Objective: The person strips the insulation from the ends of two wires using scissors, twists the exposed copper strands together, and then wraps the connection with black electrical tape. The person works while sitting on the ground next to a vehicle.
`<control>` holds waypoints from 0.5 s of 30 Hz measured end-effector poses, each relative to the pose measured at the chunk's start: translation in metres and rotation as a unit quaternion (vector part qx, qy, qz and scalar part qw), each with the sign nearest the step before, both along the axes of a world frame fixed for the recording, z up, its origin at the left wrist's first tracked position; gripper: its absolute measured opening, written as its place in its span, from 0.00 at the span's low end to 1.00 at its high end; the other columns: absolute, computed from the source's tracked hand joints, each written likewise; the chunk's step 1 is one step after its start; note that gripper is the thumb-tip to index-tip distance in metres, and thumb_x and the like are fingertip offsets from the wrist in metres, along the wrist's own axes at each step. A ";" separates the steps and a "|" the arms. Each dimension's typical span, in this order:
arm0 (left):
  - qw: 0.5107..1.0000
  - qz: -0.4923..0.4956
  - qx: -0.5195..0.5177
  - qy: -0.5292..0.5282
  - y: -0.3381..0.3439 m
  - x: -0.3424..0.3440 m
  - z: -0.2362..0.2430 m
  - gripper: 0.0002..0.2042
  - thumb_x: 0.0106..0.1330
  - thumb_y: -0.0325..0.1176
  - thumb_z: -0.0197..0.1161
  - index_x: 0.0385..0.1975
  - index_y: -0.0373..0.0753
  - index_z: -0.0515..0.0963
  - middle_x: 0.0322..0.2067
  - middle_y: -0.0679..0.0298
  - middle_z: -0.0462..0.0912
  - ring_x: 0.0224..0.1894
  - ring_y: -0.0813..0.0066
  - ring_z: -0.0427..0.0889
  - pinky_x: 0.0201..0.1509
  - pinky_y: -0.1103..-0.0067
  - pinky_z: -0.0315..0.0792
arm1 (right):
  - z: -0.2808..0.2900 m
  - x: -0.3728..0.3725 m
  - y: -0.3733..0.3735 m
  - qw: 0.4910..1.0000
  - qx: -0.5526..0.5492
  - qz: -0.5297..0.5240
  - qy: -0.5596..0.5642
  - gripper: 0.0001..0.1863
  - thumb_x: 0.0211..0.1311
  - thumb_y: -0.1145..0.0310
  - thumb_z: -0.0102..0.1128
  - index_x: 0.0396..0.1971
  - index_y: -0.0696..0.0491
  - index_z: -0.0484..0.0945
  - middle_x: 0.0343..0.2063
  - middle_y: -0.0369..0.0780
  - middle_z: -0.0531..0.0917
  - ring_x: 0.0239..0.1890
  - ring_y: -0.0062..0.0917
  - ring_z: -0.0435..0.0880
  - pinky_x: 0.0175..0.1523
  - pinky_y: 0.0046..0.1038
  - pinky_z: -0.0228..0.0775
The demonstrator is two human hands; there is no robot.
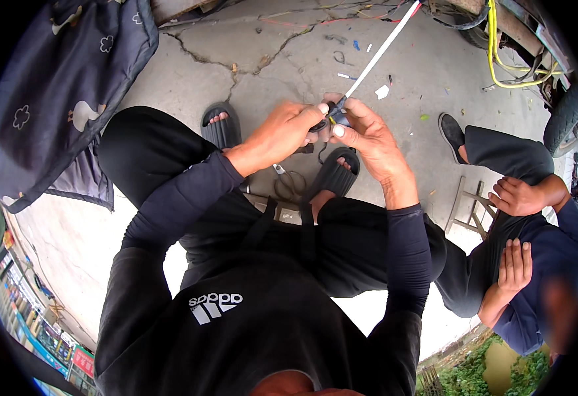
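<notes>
My left hand (282, 135) is closed, its thumb pressed on a small dark round piece (318, 125) that looks like a roll of black tape. Right beside it, my right hand (376, 144) pinches the dark wrapped end (339, 117) of a long white cable, where a bit of yellow shows. The white cable (381, 53) runs straight up and to the right from my fingers. The fingers partly cover where the dark piece and the cable end meet. On the ground below my hands lies a pair of scissors (290, 185), next to my sandal (335, 173).
At right another person (533, 218) sits close by, hands on the knees, near a low stool frame (469, 204). Yellow cables (492, 39) hang by a wheel (568, 122) at upper right. A dark patterned cover (58, 86) hangs at left. Scraps litter the cracked concrete (170, 79).
</notes>
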State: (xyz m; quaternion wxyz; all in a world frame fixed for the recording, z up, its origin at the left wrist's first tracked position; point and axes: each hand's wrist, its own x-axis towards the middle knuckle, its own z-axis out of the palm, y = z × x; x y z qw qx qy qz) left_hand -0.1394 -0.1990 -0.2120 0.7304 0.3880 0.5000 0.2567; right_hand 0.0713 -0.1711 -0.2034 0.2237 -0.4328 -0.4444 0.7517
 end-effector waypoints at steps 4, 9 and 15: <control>0.988 -0.039 0.130 0.079 -0.019 0.009 0.007 0.19 0.78 0.44 0.50 0.39 0.31 0.76 0.22 0.67 0.74 0.26 0.75 0.66 0.33 0.75 0.64 | 0.011 0.013 -0.018 0.994 0.017 -0.019 -0.107 0.31 0.55 0.65 0.79 0.58 0.57 0.77 0.35 0.38 0.84 0.43 0.21 0.81 0.48 0.26 0.73; 0.961 -0.054 0.214 0.165 -0.034 0.028 0.022 0.15 0.77 0.40 0.50 0.41 0.31 0.74 0.22 0.51 0.73 0.25 0.60 0.67 0.33 0.68 0.65 | 0.038 0.026 -0.043 0.988 0.024 -0.018 -0.152 0.33 0.52 0.67 0.81 0.57 0.59 0.77 0.34 0.40 0.84 0.36 0.19 0.81 0.40 0.23 0.74; 0.930 -0.053 0.291 0.216 -0.045 0.040 0.031 0.10 0.75 0.34 0.53 0.41 0.32 0.74 0.26 0.46 0.77 0.29 0.47 0.75 0.35 0.61 0.68 | 0.054 0.030 -0.067 0.990 0.060 -0.045 -0.116 0.33 0.53 0.65 0.80 0.57 0.63 0.76 0.35 0.41 0.85 0.35 0.19 0.81 0.39 0.24 0.75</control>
